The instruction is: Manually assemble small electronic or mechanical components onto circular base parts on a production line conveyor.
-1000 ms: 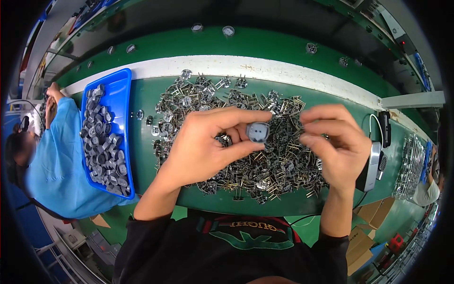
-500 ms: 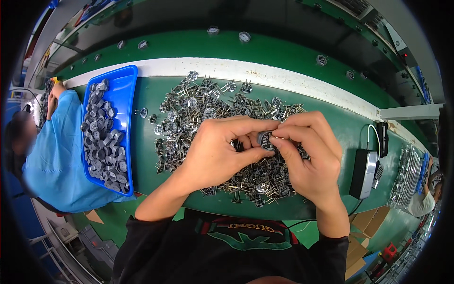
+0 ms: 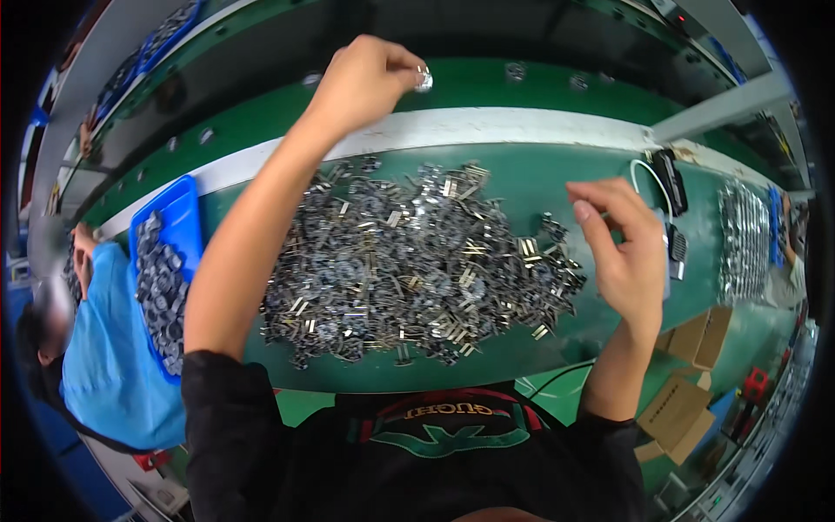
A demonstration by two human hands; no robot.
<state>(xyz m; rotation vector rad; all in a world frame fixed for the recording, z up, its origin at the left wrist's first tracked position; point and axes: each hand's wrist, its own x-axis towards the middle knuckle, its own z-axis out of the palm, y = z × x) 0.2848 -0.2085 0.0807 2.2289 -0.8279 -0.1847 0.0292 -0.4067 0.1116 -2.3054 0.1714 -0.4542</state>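
Note:
My left hand (image 3: 367, 83) reaches out over the green belt, its fingertips pinching a small round, shiny part (image 3: 424, 79). Motion blur hides that part's details. To the right of the pile, my right hand (image 3: 624, 252) hovers with thumb and fingers apart, holding nothing. Between my forearms a broad heap of small plug inserts (image 3: 391, 261) with metal prongs covers the green table (image 3: 574, 348). At the left, a blue tray (image 3: 185, 209) holds many grey round plastic caps (image 3: 161, 291).
A white ledge (image 3: 487, 128) separates the table from the belt (image 3: 461, 83), where several round parts (image 3: 516, 71) lie spaced out. A dark device (image 3: 668, 181) with a white cable stands at right. Beside the tray is a co-worker's blue sleeve (image 3: 117, 339); cardboard boxes (image 3: 678, 413) lie lower right.
My hands have separated from above the heap. The left moved up and forward over the belt with a small part; the right let go and shifted right. The whole view has shifted slightly.

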